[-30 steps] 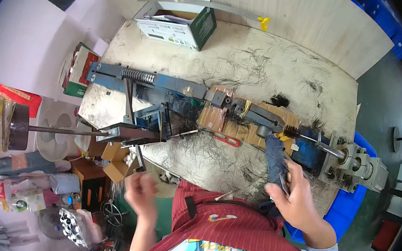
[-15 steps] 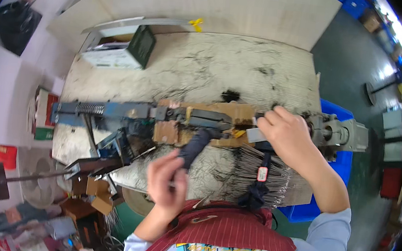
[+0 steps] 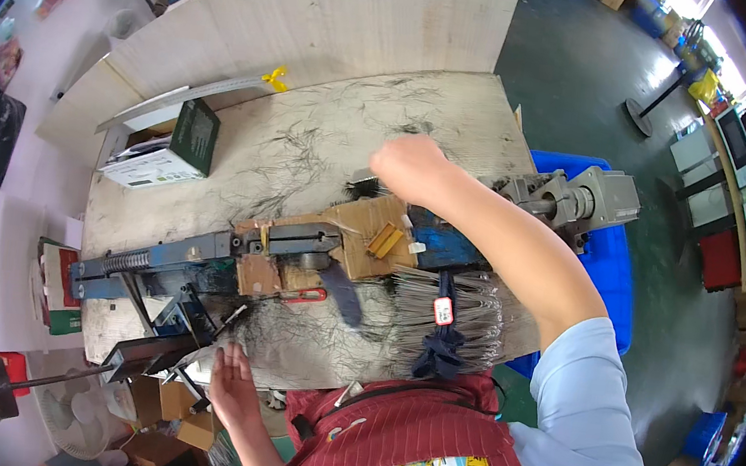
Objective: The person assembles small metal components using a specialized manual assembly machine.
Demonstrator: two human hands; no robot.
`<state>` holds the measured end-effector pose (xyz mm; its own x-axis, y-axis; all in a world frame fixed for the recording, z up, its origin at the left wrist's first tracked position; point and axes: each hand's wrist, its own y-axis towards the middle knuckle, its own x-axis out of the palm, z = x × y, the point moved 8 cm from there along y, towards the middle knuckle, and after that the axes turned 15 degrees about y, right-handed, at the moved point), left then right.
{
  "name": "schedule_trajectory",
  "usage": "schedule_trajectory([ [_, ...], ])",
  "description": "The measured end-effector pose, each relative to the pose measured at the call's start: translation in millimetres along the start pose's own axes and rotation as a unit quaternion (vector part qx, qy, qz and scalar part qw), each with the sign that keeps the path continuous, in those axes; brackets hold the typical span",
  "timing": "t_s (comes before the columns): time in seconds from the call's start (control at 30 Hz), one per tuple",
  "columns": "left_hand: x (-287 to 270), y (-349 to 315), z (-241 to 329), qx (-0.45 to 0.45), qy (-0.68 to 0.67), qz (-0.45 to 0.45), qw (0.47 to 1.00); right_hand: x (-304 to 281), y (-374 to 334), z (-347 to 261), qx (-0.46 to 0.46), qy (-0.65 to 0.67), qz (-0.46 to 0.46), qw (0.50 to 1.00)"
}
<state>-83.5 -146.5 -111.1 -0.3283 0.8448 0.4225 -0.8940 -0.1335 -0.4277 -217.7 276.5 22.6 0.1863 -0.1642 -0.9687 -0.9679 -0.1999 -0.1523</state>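
Observation:
My right hand [image 3: 413, 164] is closed in a fist over the far side of the bench, beside a tuft of black bristles [image 3: 362, 186]. What it holds, if anything, is hidden. My left hand [image 3: 234, 387] is open, palm up, below the bench's front edge and apart from the machine. Between them lies a long blue-grey metal machine [image 3: 183, 248] with brown cardboard [image 3: 360, 222] on its middle. A dark wrapped handle [image 3: 343, 296], blurred, points toward me from its clamp. To its right, a bundle of thin metal wires [image 3: 449, 329] lies under a dark cloth strap with a tag.
A box with papers [image 3: 161, 154] stands at the back left, beside a metal strip [image 3: 196, 89] with a yellow clip. A blue crate [image 3: 606, 287] sits below the bench's right end, under a grey motor [image 3: 612, 196]. Fine dark wire scraps litter the bench top [image 3: 300, 146].
My right hand has moved from the machine's right part to the far side of the bench. My left hand has drawn away from the dark handle, down and left. The view has turned.

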Motion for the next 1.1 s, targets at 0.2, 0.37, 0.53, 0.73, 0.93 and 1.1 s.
schedule_trajectory([
  [0.2, -3, 15, 21, 0.05, -0.115, -0.099, 0.987, -55, -108, -20, -0.015, 0.134, 0.12, 0.983],
  [0.37, -10, 8, 41, 0.088, -0.034, 0.06, 0.994, -31, -204, 4, 0.037, 0.219, 0.16, 0.962],
  [0.53, 5, 1, 31, 0.077, -0.013, 0.059, 0.995, 40, -261, 36, 0.225, 0.284, 0.04, 0.931],
  [0.73, 109, -51, 23, 0.076, 0.348, -0.114, 0.927, 1, -306, 43, 0.208, 0.302, 0.234, 0.9],
  [0.93, 335, -145, 26, 0.529, 0.563, -0.409, 0.486, -76, -267, -9, 0.011, 0.148, 0.258, 0.955],
  [1.1, 353, -88, -26, 0.037, 0.546, -0.535, 0.644, -87, -221, -6, -0.117, 0.196, 0.286, 0.931],
])
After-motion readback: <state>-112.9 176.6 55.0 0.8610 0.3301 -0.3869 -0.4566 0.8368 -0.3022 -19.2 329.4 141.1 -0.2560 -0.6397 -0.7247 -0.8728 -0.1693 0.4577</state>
